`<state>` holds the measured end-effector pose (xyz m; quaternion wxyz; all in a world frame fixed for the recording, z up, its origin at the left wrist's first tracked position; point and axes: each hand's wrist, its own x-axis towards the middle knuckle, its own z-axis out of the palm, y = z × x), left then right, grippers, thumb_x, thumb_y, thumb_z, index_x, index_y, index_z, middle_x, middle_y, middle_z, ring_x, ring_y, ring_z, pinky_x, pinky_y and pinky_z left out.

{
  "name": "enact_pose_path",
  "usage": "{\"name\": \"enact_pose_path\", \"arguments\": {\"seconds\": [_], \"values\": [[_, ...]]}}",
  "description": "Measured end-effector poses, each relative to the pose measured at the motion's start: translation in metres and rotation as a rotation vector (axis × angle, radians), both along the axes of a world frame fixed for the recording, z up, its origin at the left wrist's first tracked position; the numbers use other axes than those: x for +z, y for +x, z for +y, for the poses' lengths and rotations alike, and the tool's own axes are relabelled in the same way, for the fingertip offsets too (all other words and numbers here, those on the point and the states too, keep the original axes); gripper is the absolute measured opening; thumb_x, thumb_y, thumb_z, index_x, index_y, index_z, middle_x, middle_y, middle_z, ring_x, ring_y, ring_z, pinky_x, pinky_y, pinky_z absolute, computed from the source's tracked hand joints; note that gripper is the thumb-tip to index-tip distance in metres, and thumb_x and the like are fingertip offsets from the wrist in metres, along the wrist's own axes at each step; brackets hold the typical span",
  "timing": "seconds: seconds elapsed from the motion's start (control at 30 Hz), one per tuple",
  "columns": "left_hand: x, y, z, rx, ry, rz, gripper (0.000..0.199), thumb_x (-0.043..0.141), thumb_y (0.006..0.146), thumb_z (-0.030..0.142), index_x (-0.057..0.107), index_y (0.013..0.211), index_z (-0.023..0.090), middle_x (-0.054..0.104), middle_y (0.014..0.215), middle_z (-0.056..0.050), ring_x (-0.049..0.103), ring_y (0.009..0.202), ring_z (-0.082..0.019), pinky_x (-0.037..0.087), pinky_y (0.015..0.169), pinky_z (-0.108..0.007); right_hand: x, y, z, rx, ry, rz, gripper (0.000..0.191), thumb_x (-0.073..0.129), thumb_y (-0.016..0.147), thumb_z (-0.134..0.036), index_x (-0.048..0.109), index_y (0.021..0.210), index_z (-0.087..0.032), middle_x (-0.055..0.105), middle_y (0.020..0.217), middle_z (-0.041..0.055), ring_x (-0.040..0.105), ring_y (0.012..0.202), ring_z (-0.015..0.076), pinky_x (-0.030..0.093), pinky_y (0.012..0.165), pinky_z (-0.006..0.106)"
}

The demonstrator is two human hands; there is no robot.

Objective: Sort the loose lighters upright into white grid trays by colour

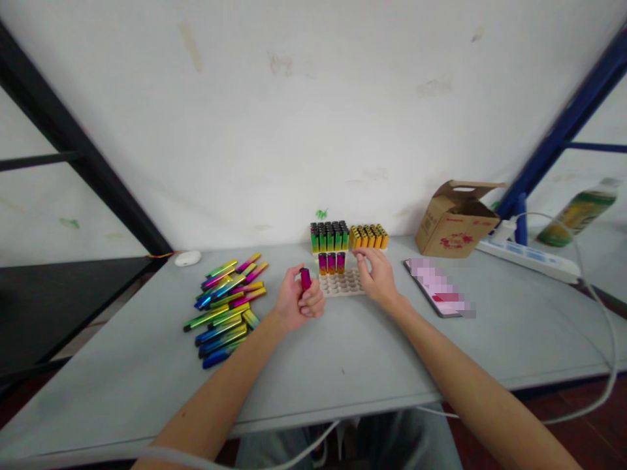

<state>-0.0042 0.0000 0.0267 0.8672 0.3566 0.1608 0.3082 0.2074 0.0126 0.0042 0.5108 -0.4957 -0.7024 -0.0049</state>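
My left hand (300,299) is closed around a shiny magenta tube (305,279) with a dark top, held upright. To its right lies a whitish tray (337,285) with rows of round holes. Three magenta-and-orange tubes (332,264) stand upright along the tray's back left. My right hand (377,275) hovers at the tray's right end, thumb and fingers apart, with nothing visible in it. Behind stand a full block of green tubes with black tops (330,236) and a block of yellow-orange tubes (369,236).
A loose pile of metallic coloured tubes (225,307) lies left of my left arm. To the right are a phone (435,290), an open cardboard box (455,225) and a white power strip (531,260) with a cable. A white case (188,258) sits at the back left.
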Motion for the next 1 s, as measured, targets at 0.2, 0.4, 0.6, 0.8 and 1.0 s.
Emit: {"name": "enact_pose_path", "arguments": {"seconds": [0.2,0.4,0.6,0.8,1.0], "values": [[-0.004,0.006,0.000,0.048,0.035,0.120,0.068,0.016,0.092,0.054,0.048,0.045,0.017,0.025,0.035,0.004,0.024,0.031,-0.008,0.027,0.036,-0.020,0.018,-0.036,-0.024,0.444,-0.073,0.184,0.020,0.053,0.091,-0.031,0.070,0.092,-0.020,0.069,0.093,0.0075,0.064,0.088,0.0187,0.051,0.082,0.034],[-0.008,0.012,0.000,0.086,0.033,0.254,0.066,0.015,0.092,0.056,0.043,0.047,0.018,0.027,0.037,0.004,0.025,0.031,-0.008,0.022,0.035,-0.019,0.013,-0.047,-0.025,0.504,-0.167,0.286,0.019,0.059,0.087,-0.030,0.073,0.082,-0.018,0.068,0.098,0.0094,0.065,0.092,0.0178,0.050,0.087,0.034],[-0.006,0.016,-0.002,0.105,0.038,0.290,0.063,0.016,0.093,0.058,0.038,0.049,0.019,0.027,0.040,0.005,0.024,0.033,-0.007,0.022,0.036,-0.019,0.011,-0.046,-0.023,0.470,-0.156,0.275,0.017,0.059,0.086,-0.026,0.073,0.079,-0.019,0.069,0.097,0.0087,0.065,0.091,0.0177,0.050,0.087,0.035],[-0.008,0.018,-0.003,0.115,0.018,0.319,0.063,0.012,0.093,0.057,0.035,0.048,0.020,0.025,0.040,0.006,0.021,0.034,-0.007,0.021,0.036,-0.019,0.010,-0.046,-0.022,0.446,-0.135,0.218,0.016,0.057,0.085,-0.022,0.073,0.080,-0.019,0.072,0.093,0.0077,0.066,0.089,0.0188,0.051,0.085,0.035],[-0.012,0.022,-0.002,0.146,0.006,0.370,0.063,0.006,0.093,0.054,0.031,0.045,0.021,0.020,0.038,0.006,0.016,0.033,-0.007,0.016,0.034,-0.019,0.014,-0.047,-0.025,0.525,-0.187,0.215,0.023,0.054,0.088,-0.025,0.073,0.076,-0.020,0.073,0.086,0.0055,0.067,0.085,0.0191,0.052,0.081,0.034]]}}
